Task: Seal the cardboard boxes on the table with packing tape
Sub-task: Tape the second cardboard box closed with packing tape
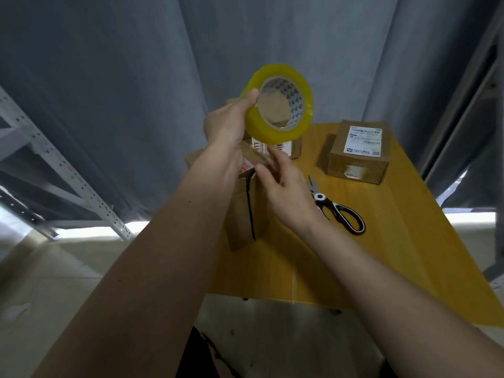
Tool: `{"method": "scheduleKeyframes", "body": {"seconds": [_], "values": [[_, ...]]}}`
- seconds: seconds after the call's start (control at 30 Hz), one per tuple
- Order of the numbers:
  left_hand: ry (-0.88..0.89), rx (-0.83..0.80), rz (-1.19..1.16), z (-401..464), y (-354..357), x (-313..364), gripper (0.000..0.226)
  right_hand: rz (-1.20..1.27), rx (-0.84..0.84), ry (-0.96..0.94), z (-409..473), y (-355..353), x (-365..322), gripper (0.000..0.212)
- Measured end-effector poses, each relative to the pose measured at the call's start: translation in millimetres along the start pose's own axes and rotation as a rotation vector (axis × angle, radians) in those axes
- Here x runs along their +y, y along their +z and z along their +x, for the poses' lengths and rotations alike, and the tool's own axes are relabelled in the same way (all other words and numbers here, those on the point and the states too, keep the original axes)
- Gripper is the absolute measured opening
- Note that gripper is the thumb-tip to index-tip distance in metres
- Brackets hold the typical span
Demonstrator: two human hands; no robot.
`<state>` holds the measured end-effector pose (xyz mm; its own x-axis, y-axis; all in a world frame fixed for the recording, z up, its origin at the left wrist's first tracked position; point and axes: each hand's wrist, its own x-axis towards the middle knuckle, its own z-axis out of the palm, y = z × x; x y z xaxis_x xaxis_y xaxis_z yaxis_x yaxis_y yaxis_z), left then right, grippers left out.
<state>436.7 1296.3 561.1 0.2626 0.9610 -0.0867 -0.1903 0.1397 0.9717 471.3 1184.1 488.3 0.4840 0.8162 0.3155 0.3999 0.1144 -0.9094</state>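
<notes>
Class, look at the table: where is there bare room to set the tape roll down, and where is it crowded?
Bare table lies right of the scissors and nearer than the labelled box. The near edge is also free. It is crowded at the left, where both hands work over the open box.

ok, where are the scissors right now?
Head view: the scissors lie flat on the yellow table, just right of the right hand and in front of the labelled box.

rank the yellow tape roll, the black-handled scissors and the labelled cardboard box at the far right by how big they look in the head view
1. Yellow roll of packing tape, though the left hand holds it raised nearer the camera, so this may mislead.
2. Brown cardboard box with a white label, almost alike.
3. Black-handled scissors.
</notes>
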Motion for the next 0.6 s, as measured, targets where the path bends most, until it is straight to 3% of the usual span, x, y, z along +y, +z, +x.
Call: {"method": "scheduleKeyframes", "body": {"seconds": [0.13,0.23,0.33,0.43,0.53,0.6], "values": [[0.001,-0.015,-0.012,-1,-1,0,0.038,-0.046,-0.114,0.123,5,-13,11,0.038],[-0.012,-0.051,-0.031,-3,-4,2,0.038,0.076,-0.044,0.279,13,-28,16,0.054],[-0.004,-0.109,-0.071,-5,-10,5,0.021,0.480,0.105,0.396,23,-45,10,0.050],[0.035,-0.178,-0.032,-14,-8,11,0.018,0.944,0.022,0.395,32,-60,2,0.049],[0.064,-0.253,0.092,-26,-3,16,0.019,1.133,-0.022,0.318,33,-65,-10,0.033],[0.163,-0.301,0.320,-28,-5,19,0.022,1.172,0.036,0.326,30,-63,-14,0.023]]}}
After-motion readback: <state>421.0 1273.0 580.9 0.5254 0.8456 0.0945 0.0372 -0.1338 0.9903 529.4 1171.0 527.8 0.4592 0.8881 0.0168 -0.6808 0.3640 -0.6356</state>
